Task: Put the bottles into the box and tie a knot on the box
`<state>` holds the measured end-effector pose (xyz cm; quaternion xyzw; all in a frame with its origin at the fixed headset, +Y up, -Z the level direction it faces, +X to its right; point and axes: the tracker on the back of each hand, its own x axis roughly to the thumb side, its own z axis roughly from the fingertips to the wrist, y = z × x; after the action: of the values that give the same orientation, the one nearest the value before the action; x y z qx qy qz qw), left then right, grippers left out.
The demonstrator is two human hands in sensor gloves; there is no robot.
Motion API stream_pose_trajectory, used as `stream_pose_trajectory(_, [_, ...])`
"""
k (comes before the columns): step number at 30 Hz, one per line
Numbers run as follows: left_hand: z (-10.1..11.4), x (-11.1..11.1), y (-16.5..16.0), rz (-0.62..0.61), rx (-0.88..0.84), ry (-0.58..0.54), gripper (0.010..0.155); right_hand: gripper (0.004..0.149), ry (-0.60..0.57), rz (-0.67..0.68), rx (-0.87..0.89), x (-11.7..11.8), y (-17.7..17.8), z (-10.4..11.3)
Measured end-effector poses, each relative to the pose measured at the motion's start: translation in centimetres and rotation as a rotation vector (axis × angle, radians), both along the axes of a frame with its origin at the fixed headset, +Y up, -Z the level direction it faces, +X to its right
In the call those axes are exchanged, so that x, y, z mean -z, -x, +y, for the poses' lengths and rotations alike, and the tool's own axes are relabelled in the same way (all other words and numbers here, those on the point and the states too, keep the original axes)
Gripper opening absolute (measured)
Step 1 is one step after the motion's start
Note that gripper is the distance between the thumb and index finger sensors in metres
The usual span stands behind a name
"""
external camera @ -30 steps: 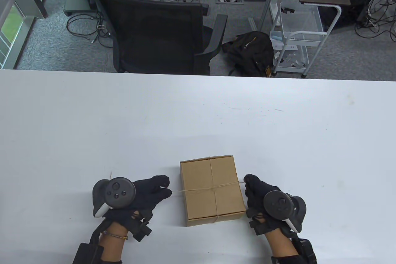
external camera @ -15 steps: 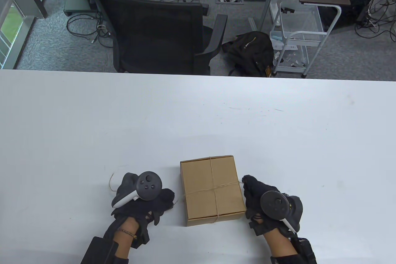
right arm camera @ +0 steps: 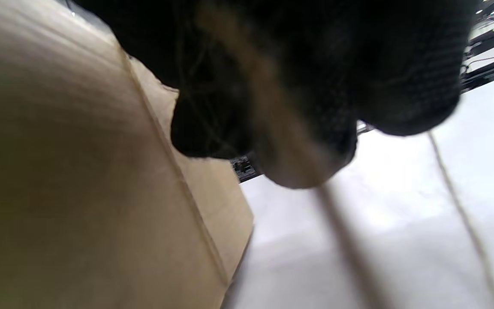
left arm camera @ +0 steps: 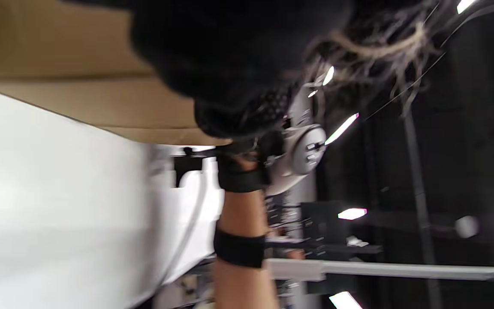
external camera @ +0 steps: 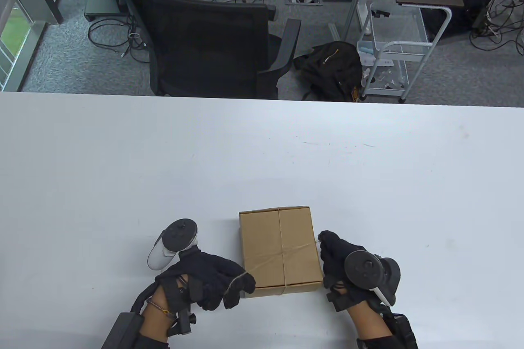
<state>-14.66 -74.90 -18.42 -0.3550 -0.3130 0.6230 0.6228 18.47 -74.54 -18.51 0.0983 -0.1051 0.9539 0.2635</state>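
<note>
The closed cardboard box point(external camera: 280, 251) sits on the white desk point(external camera: 262, 152) near its front edge, with twine point(external camera: 282, 248) crossed over the lid. The left hand point(external camera: 213, 279) curls its grip on a twine end at the box's near-left corner. The right hand point(external camera: 344, 267) pinches the other end beside the box's right edge (bottles not visible).

Grey carpet floor point(external camera: 61, 66) up top, black office chair point(external camera: 213, 46) centre, white wire trolley point(external camera: 393, 58) upper right, white counter point(external camera: 262, 152) below.
</note>
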Motion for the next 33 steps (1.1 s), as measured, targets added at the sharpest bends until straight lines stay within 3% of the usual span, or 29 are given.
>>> stream_pose_trajectory(4, [-0.2, -0.1, 0.1, 0.057, -0.184, 0.066, 0.065, 0.040, 0.071, 0.055, 0.086, 0.2, 0.1, -0.4])
stream_pose_trajectory(7, [-0.2, -0.1, 0.4, 0.072, -0.236, 0.071, 0.064, 0.040, 0.196, 0.071, 0.352, 0.4, -1.1, -0.8])
stream_pose_trajectory(10, [-0.3, -0.1, 0.5, 0.063, -0.278, 0.088, 0.064, 0.040, 0.241, 0.100, 0.622, 0.7, -2.7, -0.7])
stream_pose_trajectory(15, [-0.7, 0.0, 0.4, 0.081, -0.284, 0.117, 0.065, 0.044, 0.313, 0.340, 0.967, 1.5, -4.2, -0.4])
stream_pose_trajectory(18, [-0.9, 0.1, 0.4, 0.091, -0.266, 0.119, 0.066, 0.049, 0.459, 0.535, 1.093, 1.7, -3.9, -0.3])
stream_pose_trajectory(22, [-1.1, 0.3, 0.8, 0.123, -0.260, 0.129, 0.067, 0.038, 0.477, 0.574, 0.777, 1.5, -3.6, 0.9])
stream_pose_trajectory(26, [-1.1, 0.3, 0.9, 0.133, -0.244, 0.146, 0.067, 0.037, 0.492, 0.405, 0.164, 0.6, -2.7, 1.7])
stream_pose_trajectory(29, [-1.1, 0.2, 0.7, 0.136, -0.223, 0.145, 0.067, 0.043, 0.565, 0.353, -0.120, 0.6, -1.1, 0.5])
stream_pose_trajectory(33, [-1.2, 0.2, 0.6, 0.144, -0.194, 0.132, 0.067, 0.048, 0.648, 0.329, -0.168, 1.3, -0.1, -1.6])
